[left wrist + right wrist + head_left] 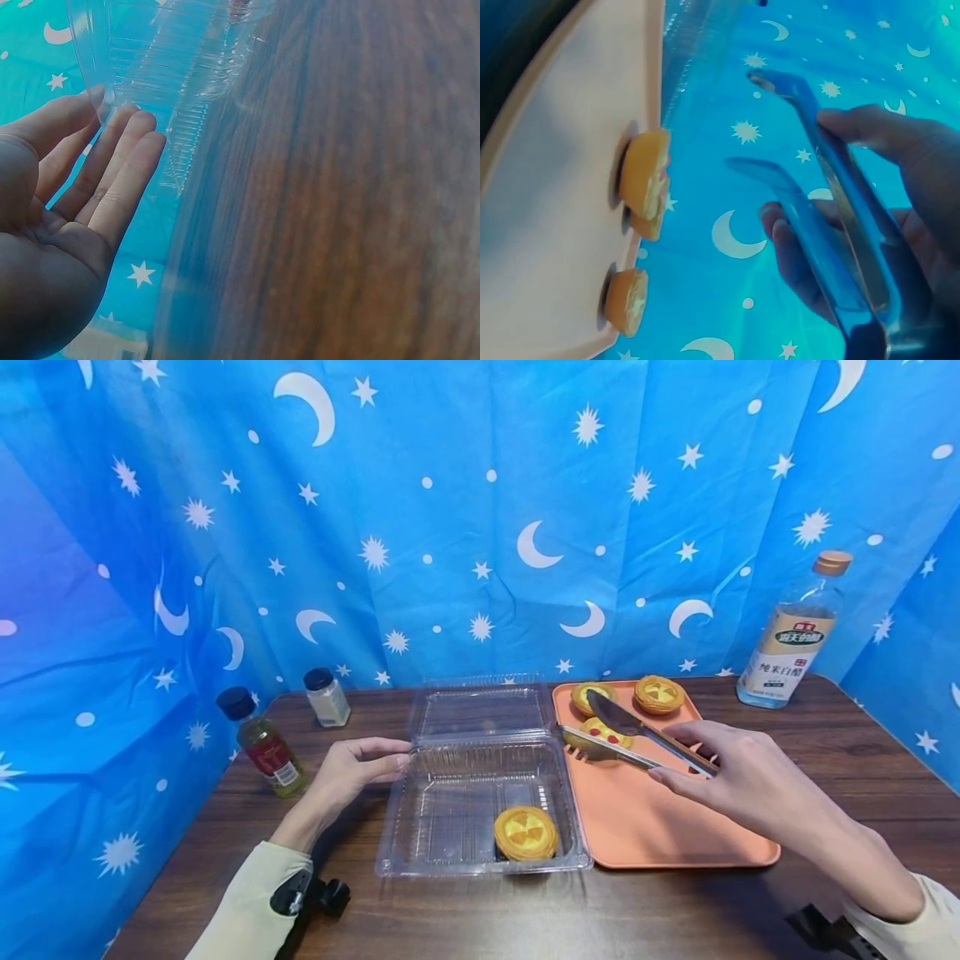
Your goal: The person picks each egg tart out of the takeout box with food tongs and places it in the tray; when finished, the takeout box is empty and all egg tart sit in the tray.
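On the left, my left hand (348,777) pinches the rim of an open clear plastic clamshell box (450,793) between thumb and fingers; the left wrist view shows this grip up close. One egg tart (527,835) with a yellow fruit topping sits in the box's near right corner. My right hand (738,768) holds metal tongs (847,202), their arms spread apart with nothing between them. Below the tongs is an orange tray (675,835). Toward its far end lie a tart with red dots (611,735), a second tart (585,700) partly behind the tongs, and a third tart (659,694).
The box's lid (483,710) lies folded back toward the curtain. Left of the box stand a dark-capped oil bottle (270,752) and a small shaker jar (328,700). A vinegar bottle (791,643) is at the back right. A blue star-patterned curtain (450,527) borders the wooden table (420,918).
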`<state>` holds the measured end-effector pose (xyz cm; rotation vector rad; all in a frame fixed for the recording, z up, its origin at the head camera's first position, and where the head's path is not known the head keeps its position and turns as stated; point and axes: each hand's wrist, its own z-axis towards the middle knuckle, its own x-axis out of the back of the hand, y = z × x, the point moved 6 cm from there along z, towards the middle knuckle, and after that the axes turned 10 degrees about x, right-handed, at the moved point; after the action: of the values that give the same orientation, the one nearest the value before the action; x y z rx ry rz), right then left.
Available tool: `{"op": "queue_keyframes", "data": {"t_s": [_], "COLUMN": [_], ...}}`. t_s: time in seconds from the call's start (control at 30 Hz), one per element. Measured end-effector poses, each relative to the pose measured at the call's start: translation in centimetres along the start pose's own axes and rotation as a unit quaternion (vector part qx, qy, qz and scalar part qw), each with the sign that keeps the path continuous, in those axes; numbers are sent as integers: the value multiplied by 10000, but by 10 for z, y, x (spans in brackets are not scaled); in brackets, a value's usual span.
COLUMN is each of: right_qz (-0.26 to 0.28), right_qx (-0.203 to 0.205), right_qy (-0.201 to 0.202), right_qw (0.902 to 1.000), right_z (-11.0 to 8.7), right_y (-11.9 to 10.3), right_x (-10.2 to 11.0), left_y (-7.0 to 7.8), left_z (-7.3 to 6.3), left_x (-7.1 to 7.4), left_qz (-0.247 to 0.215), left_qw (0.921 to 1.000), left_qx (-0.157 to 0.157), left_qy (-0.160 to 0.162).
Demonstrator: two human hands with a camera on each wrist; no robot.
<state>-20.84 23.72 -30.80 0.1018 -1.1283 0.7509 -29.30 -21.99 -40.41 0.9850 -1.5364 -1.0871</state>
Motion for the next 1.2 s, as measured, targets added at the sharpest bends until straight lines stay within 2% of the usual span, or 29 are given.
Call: {"op": "queue_keyframes", "data": {"t_s": [0.2, 0.43, 0.6, 0.93, 1.07, 1.2], "right_qz": [460, 732, 938, 1266, 1248, 1214], "right_qx": [15, 689, 1023, 1139, 1245, 1167], "right_qy": [-160, -165, -324, -1249, -1487, -1743], "right_qw": [9988, 9948, 9898, 9774, 9731, 9702], "right_z": [-1, 1, 3, 7, 8, 11], "right_y": [-12, -29, -36, -44, -48, -50], "right_x": [1, -2, -6, -21, -26, -31], "left_y": [-1, -2, -1, 1, 0, -1], "left_z": [1, 1, 1, 1, 1, 1], "left_x": [0, 1, 1, 1, 1, 1], "left_qz": [21, -7, 9, 14, 31, 61], "left_qw": [10000, 10000, 10000, 10000, 10000, 10000], "left_qx": [-25, -9, -13, -49, -33, -39], "left_qy": [10, 29, 21, -34, -23, -17]}}
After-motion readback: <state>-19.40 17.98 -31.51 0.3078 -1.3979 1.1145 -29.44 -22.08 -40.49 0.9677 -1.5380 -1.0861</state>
